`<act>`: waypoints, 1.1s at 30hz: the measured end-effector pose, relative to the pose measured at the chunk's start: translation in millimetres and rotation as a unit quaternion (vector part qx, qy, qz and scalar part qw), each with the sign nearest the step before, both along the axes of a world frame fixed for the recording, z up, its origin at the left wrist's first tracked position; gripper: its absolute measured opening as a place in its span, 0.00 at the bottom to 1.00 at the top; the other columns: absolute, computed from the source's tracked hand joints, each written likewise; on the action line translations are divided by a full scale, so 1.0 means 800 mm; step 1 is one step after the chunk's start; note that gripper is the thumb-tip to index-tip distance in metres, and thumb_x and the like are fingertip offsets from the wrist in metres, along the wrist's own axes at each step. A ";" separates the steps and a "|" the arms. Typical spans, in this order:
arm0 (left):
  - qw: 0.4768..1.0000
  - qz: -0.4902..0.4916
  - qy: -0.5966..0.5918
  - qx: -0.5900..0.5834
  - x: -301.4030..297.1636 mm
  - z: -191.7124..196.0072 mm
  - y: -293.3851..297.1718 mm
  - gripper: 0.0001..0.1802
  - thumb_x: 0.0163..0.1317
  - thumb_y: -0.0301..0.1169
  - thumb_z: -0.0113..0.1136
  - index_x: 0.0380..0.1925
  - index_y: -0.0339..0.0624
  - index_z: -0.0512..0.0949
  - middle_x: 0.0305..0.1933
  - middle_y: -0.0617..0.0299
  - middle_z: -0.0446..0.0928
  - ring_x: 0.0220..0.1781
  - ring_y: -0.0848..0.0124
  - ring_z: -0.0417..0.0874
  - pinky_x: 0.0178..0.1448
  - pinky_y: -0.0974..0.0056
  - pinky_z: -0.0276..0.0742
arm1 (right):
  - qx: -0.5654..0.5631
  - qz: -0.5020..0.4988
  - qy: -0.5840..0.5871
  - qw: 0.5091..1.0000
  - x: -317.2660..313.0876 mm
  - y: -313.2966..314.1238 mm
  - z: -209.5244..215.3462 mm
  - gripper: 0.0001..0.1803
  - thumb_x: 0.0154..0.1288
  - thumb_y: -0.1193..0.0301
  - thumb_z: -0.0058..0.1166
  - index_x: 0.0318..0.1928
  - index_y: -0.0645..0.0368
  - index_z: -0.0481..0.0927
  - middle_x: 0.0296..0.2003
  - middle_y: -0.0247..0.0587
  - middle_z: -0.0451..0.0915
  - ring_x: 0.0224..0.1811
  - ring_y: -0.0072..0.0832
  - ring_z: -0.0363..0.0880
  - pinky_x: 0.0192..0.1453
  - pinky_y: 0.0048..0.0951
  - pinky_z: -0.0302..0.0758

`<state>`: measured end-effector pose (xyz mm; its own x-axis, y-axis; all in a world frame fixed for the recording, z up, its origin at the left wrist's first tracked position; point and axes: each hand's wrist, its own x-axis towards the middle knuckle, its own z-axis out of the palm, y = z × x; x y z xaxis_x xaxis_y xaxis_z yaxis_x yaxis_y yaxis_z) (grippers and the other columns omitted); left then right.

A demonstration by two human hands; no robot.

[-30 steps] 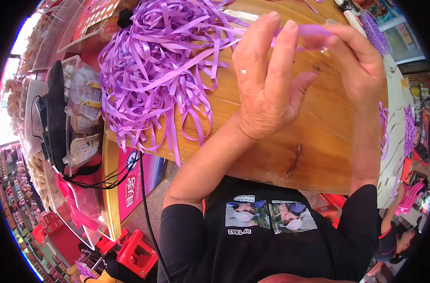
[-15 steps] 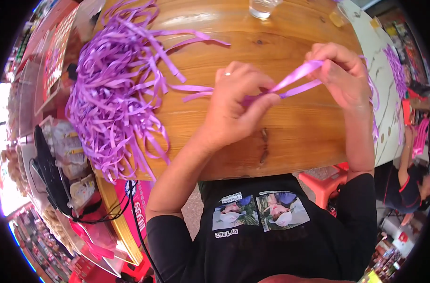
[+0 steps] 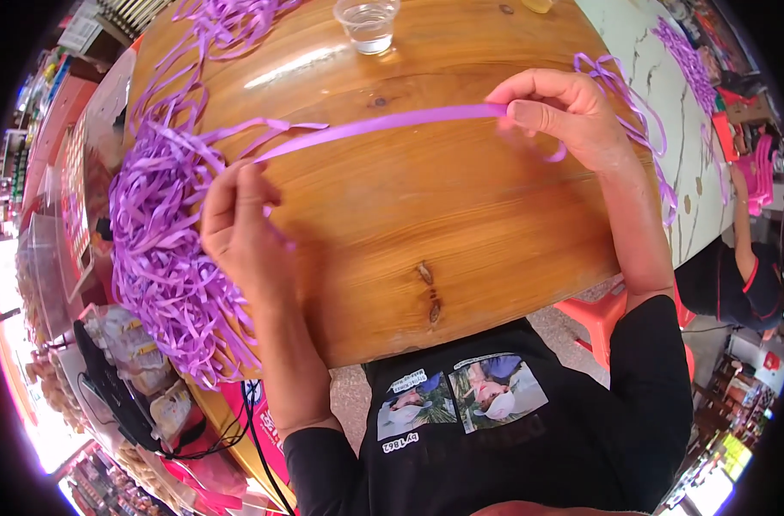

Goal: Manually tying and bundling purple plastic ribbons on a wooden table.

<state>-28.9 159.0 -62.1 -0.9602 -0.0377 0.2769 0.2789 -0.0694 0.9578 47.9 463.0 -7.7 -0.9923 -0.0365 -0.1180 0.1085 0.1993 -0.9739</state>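
A purple ribbon (image 3: 383, 125) stretches nearly straight across the wooden table (image 3: 392, 224). My right hand (image 3: 559, 116) pinches one end of it between thumb and fingertips, and a short loose tail hangs below. At the other end, my left hand (image 3: 250, 219) has its fingers closed on the ribbon, beside a big tangled heap of purple ribbons (image 3: 159, 224) at the table's left edge. Motion slightly blurs the left fingertips.
A clear plastic cup (image 3: 368, 26) of water stands at the far side. More purple ribbons (image 3: 628, 99) hang at the table's right edge, beside a white marbled table (image 3: 667, 129). Red stools (image 3: 598, 318) stand below. Another person (image 3: 731, 279) sits at the far right.
My left hand has moved left and toward me, away from the right hand. The ribbon, bunched between my hands before, is now drawn out long. The view has shifted a little.
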 end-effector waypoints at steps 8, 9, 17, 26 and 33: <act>0.865 0.178 0.241 -0.402 0.009 0.016 0.030 0.26 0.53 0.21 0.61 0.54 0.36 0.68 0.55 0.51 0.66 0.55 0.58 0.69 0.52 0.63 0.71 | 0.059 0.081 0.145 0.984 -0.006 -0.009 -0.023 0.12 0.61 0.79 0.51 0.46 0.66 0.78 0.36 0.39 0.80 0.39 0.25 0.78 0.45 0.20 0.72; 0.858 0.137 0.271 -0.414 0.018 0.024 0.044 0.27 0.53 0.21 0.61 0.55 0.34 0.67 0.55 0.50 0.67 0.56 0.56 0.68 0.54 0.60 0.70 | 0.141 0.115 0.215 0.960 -0.005 -0.010 -0.023 0.13 0.60 0.81 0.51 0.46 0.67 0.77 0.37 0.41 0.80 0.40 0.28 0.79 0.46 0.22 0.73; 0.967 -0.254 0.016 -0.002 0.063 0.022 0.134 0.28 0.51 0.20 0.61 0.54 0.32 0.66 0.44 0.51 0.73 0.43 0.61 0.75 0.45 0.65 0.73 | 0.204 0.046 0.329 0.921 0.008 -0.047 -0.012 0.20 0.56 0.83 0.54 0.51 0.63 0.75 0.35 0.41 0.80 0.36 0.32 0.81 0.41 0.27 0.77; 0.924 -0.203 0.159 -0.281 0.054 0.032 0.117 0.10 0.50 0.22 0.65 0.34 0.36 0.78 0.25 0.57 0.71 0.24 0.67 0.72 0.26 0.66 0.68 | 0.298 0.023 0.305 0.904 0.016 -0.035 -0.020 0.15 0.51 0.81 0.60 0.42 0.59 0.79 0.28 0.39 0.77 0.29 0.30 0.78 0.33 0.26 0.74; 0.907 -0.187 0.182 -0.332 0.039 0.027 0.094 0.07 0.50 0.21 0.64 0.30 0.37 0.79 0.22 0.59 0.70 0.21 0.69 0.71 0.25 0.67 0.66 | 0.364 0.038 0.360 0.858 0.009 -0.024 -0.032 0.09 0.51 0.79 0.60 0.35 0.61 0.79 0.27 0.38 0.75 0.27 0.32 0.75 0.29 0.29 0.69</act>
<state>2.3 234.1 -40.2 -0.7113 0.5629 0.4209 0.6611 0.3326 0.6725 54.9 443.8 -33.2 -0.8155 -0.2817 0.5055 -0.5101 0.7625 -0.3980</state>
